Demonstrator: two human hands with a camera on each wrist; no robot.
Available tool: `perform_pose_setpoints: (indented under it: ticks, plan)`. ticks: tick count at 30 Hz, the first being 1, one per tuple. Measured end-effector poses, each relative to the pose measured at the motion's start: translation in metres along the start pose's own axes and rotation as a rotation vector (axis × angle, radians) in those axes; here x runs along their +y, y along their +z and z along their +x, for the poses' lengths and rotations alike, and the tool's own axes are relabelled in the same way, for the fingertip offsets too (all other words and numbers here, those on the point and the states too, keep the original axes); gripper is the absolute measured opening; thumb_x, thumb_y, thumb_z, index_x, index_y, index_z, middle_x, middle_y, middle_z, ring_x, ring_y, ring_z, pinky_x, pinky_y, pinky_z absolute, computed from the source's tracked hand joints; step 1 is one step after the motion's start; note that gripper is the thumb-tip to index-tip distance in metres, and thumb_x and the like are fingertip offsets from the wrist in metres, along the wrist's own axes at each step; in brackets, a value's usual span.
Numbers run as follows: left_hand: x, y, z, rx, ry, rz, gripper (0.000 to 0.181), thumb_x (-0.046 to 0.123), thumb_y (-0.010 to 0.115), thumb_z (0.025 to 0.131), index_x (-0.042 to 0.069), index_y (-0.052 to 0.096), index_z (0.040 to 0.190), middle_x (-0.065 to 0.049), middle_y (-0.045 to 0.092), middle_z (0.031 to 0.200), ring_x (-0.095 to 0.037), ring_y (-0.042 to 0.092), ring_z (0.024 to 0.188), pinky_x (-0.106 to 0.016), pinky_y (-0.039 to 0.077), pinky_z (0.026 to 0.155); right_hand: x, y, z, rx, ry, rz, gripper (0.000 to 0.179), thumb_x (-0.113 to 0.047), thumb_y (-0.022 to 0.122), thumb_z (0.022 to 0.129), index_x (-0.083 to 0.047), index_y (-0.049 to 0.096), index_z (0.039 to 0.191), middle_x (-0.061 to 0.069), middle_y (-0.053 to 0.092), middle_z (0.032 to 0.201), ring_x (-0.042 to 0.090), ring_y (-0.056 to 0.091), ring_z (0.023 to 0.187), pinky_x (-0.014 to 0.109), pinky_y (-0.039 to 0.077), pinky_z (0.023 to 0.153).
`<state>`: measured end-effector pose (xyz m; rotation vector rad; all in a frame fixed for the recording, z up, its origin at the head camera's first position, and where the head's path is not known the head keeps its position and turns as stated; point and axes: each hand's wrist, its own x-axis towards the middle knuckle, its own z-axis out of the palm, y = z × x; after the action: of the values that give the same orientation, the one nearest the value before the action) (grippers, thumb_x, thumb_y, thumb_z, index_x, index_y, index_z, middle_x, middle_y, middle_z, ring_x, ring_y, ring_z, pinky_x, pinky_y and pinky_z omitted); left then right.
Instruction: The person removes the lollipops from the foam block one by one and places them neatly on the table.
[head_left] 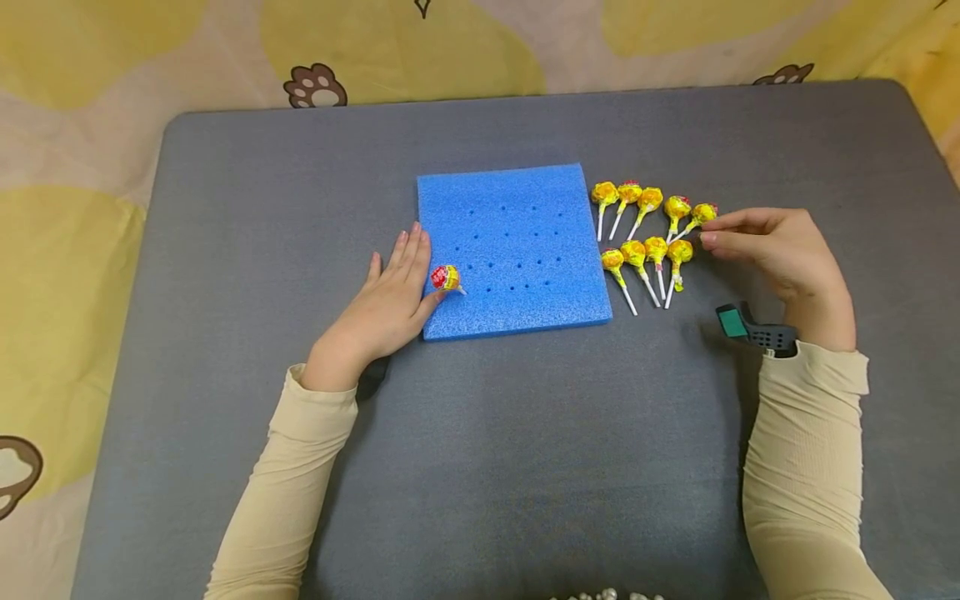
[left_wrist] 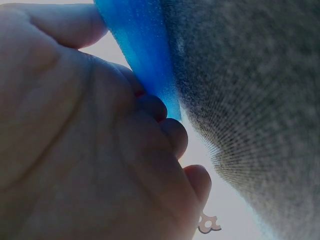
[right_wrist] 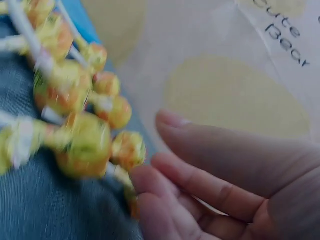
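Observation:
A blue foam block [head_left: 517,242] with rows of small holes lies on the grey table. Along its left edge my left hand [head_left: 386,304] rests with fingers straight, thumb over the front left part. Beside that thumb is one lollipop [head_left: 445,277] in a red and yellow wrapper, only a short bit of its stick showing. Right of the block, several yellow-wrapped lollipops [head_left: 633,252] lie in two rows. My right hand [head_left: 783,250] is at the rightmost lollipop of the back row [head_left: 703,214], fingertips close to its head. In the right wrist view, a gap separates thumb and fingers [right_wrist: 170,175].
A grey table [head_left: 525,450] spreads around the block. Behind it hangs a yellow and cream cloth [head_left: 465,50] with paw prints. A black and green strap device [head_left: 753,329] is on the right wrist. Pearl-like beads [head_left: 607,594] show at the bottom edge.

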<state>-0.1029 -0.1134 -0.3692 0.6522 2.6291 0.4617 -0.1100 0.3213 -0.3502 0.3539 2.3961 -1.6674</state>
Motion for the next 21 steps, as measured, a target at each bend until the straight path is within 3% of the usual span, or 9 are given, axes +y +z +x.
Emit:
perform_pose_setpoints:
  ticks: [3,10,21]
  plan:
    - [0.000,0.000,0.000,-0.005,-0.002,0.001,0.070,0.035,0.032,0.102,0.000,-0.008,0.148,-0.012,-0.015,0.155,-0.024,-0.015,0.142,-0.052,-0.005,0.111,-0.008,0.005,-0.002,0.011,-0.054,0.078,0.011,-0.006,0.074,0.081,-0.010,0.076,0.090,-0.008,0.070,0.081,0.007,0.065,0.073,0.015,0.049,0.068]
    - [-0.001,0.001,0.001,-0.005,0.000,0.006,0.071,0.038,0.031,0.102,0.001,-0.009,0.148,-0.010,-0.016,0.155,-0.023,-0.015,0.141,-0.052,-0.005,0.111,-0.024,0.028,-0.005,-0.050,-0.194,0.321,0.016,0.005,0.070,0.080,0.004,0.072,0.096,0.004,0.072,0.085,0.015,0.065,0.077,0.019,0.051,0.070]
    - [-0.002,0.001,0.001,0.005,-0.005,0.009,0.071,0.037,0.032,0.102,0.001,-0.008,0.149,-0.011,-0.015,0.155,-0.023,-0.015,0.142,-0.052,-0.005,0.111,-0.044,0.067,-0.008,-0.172,-0.298,0.284,0.016,0.005,0.070,0.080,0.004,0.071,0.096,0.007,0.070,0.085,0.020,0.065,0.074,0.021,0.052,0.071]
